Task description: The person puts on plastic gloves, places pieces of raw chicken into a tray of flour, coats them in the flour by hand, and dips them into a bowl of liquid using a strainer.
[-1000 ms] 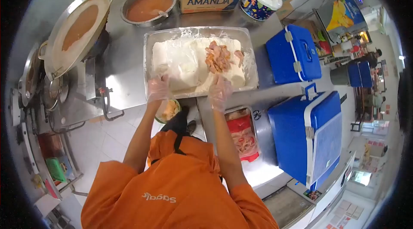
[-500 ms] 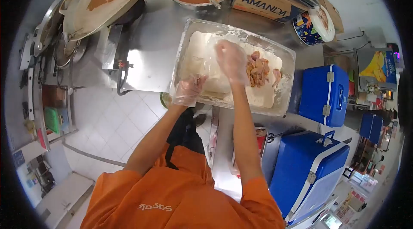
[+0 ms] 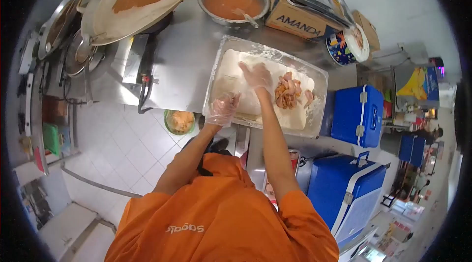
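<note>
My right hand [image 3: 257, 75], in a clear plastic glove, lies low over the white flour in a rectangular tray [image 3: 318, 107]. Its fingers stretch out to the left, and nothing shows in them. To its right is a heap of raw meat pieces [image 3: 288, 92], with one separate piece [image 3: 309, 97] beside the heap. My left hand [image 3: 224, 108], also gloved, hovers over the tray's near left corner. Its fingers are loosely curled with gaps between them; I see no object in it. Whether it touches the tray I cannot tell.
Behind the tray stand a metal bowl [image 3: 206, 11] of orange-brown liquid and a cardboard box [image 3: 296, 25]. A large wok [image 3: 98, 26] sits at the upper left. Blue coolers [image 3: 355, 114] are on the right. A green-rimmed bowl [image 3: 179, 122] is below the counter's edge.
My right hand has gone from a raised, closed shape to fingers spread low over the flour. The left hand stays near the same corner. The whole view has shifted slightly.
</note>
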A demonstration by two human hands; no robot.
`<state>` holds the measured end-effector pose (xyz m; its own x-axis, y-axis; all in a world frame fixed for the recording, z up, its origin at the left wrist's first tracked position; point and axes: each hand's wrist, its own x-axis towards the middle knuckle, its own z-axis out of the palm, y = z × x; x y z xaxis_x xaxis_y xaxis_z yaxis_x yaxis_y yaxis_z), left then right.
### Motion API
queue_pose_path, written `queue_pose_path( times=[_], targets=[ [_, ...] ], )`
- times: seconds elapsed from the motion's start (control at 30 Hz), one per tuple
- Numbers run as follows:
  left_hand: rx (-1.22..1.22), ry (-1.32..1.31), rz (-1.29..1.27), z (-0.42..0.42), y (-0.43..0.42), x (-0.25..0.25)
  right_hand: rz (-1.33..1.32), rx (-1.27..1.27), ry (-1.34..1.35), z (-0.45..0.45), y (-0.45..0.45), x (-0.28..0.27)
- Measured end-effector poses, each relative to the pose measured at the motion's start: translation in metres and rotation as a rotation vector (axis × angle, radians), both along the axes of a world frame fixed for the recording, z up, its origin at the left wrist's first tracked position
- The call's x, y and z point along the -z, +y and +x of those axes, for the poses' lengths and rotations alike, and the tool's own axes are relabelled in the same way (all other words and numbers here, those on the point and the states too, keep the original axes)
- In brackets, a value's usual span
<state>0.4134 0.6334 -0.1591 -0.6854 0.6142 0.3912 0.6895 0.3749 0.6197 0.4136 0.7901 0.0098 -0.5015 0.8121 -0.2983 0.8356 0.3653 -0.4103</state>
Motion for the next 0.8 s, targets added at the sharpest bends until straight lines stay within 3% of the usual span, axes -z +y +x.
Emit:
queue_pose_path(
  times=[0.07,0.17,0.2,0.3,0.37,0.43,0.53,0.6,0.67,0.73,0.8],
  targets=[
    [0.014,0.096,0.063,-0.002,0.005,0.042,-0.028,0.028,-0.108,0.01,-0.009,-0.047],
    [0.077,0.045,0.112,0.0,0.005,0.03,0.033,0.1,-0.111,0.042,-0.019,-0.047],
    [0.085,0.023,0.124,-0.001,0.001,0.001,0.074,0.13,-0.09,0.054,-0.02,-0.036],
    [0.141,-0.009,0.054,-0.004,-0.005,-0.021,0.266,0.129,0.228,0.089,-0.019,0.01],
    [0.179,-0.103,-0.076,-0.01,-0.001,-0.027,0.349,0.126,0.596,0.096,-0.019,0.026],
    [0.231,-0.27,-0.237,-0.013,0.008,-0.036,0.373,0.159,0.823,0.1,-0.011,0.034],
    [0.374,-0.45,-0.415,-0.02,0.015,-0.085,0.286,0.269,0.904,0.102,-0.014,0.017],
    [0.395,-0.749,-0.581,-0.033,0.018,-0.147,0.184,0.333,0.925,0.103,-0.018,-0.009],
    [0.343,-1.149,-0.543,-0.029,0.02,-0.158,0.094,0.396,1.022,0.106,-0.016,-0.034],
    [0.206,-1.617,-0.266,-0.016,0.015,-0.12,-0.015,0.452,1.138,0.108,-0.014,-0.056],
    [0.67,-1.326,0.038,-0.009,0.023,-0.041,-0.134,0.499,1.275,0.111,-0.011,-0.074]
  ],
)
